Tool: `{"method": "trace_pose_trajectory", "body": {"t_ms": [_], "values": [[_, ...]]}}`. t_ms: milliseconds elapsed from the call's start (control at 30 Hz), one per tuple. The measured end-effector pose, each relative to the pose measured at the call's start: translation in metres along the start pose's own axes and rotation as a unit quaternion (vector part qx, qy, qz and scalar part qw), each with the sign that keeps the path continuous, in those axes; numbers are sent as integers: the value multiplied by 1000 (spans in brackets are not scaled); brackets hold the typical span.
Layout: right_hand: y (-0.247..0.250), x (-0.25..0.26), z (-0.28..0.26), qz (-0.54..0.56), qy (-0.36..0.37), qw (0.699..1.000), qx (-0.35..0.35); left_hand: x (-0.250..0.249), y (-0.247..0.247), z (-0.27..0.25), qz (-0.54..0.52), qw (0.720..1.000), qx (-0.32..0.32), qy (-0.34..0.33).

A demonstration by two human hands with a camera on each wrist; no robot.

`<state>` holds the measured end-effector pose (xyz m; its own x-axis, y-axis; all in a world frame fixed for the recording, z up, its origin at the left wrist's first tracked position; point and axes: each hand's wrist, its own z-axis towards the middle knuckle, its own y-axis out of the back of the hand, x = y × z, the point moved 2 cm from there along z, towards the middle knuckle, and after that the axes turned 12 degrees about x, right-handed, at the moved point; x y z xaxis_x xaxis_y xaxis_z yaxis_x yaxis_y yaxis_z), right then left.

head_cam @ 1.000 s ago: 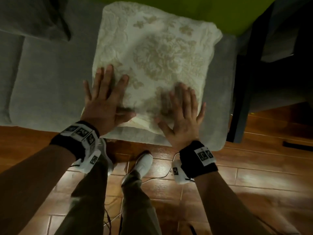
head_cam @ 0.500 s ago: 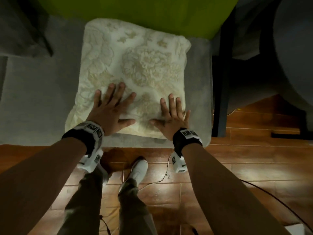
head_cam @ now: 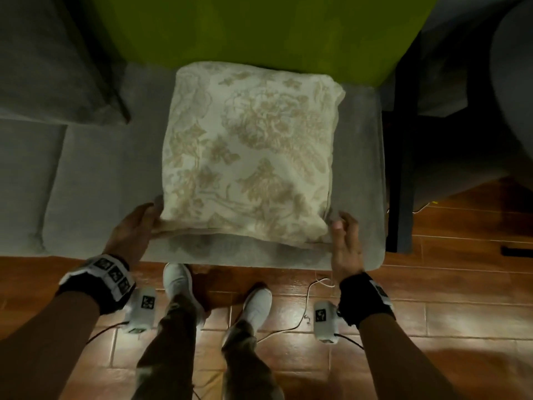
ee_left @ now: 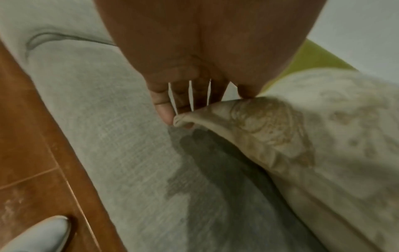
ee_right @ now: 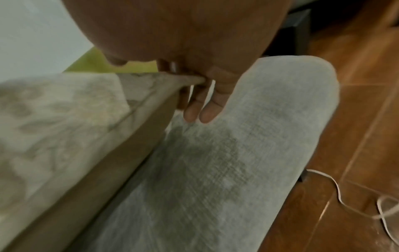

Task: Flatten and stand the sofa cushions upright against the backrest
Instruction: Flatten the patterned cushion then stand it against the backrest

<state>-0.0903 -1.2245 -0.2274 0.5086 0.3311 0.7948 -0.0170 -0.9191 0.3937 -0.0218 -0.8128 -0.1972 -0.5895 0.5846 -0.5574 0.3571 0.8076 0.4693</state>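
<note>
A cream cushion (head_cam: 251,151) with a beige floral pattern lies flat on the grey sofa seat (head_cam: 95,183), its far edge against a green backrest (head_cam: 259,33). My left hand (head_cam: 144,223) pinches the near left corner, thumb on top and fingers under it, as the left wrist view shows (ee_left: 194,110). My right hand (head_cam: 340,226) pinches the near right corner (ee_right: 194,81), with two fingers (ee_right: 205,112) hanging straight below. The cushion's near edge (ee_right: 64,119) is raised slightly off the seat, with a shadow beneath it.
A grey cushion (head_cam: 57,76) leans at the back left of the sofa. A dark furniture leg (head_cam: 403,168) stands just right of the seat. My white shoes (head_cam: 256,304) and loose cables (head_cam: 302,313) are on the wooden floor (head_cam: 432,284) in front.
Both hands were pressing flat on top of the cushion. They have slid off to its near corners and taken hold, and the near edge has lifted a little.
</note>
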Motion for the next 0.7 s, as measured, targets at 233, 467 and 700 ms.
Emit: {"method": "trace_pose_trajectory", "body": {"t_ms": [233,467,700], "values": [[28,-2,10,-37,-93,995,28,8,24,12,60,997,1,50],[31,-1,7,-143,-120,979,-78,23,25,15,30,998,-37,47],[50,24,9,-224,-72,972,23,-1,57,14,142,988,-51,12]]}}
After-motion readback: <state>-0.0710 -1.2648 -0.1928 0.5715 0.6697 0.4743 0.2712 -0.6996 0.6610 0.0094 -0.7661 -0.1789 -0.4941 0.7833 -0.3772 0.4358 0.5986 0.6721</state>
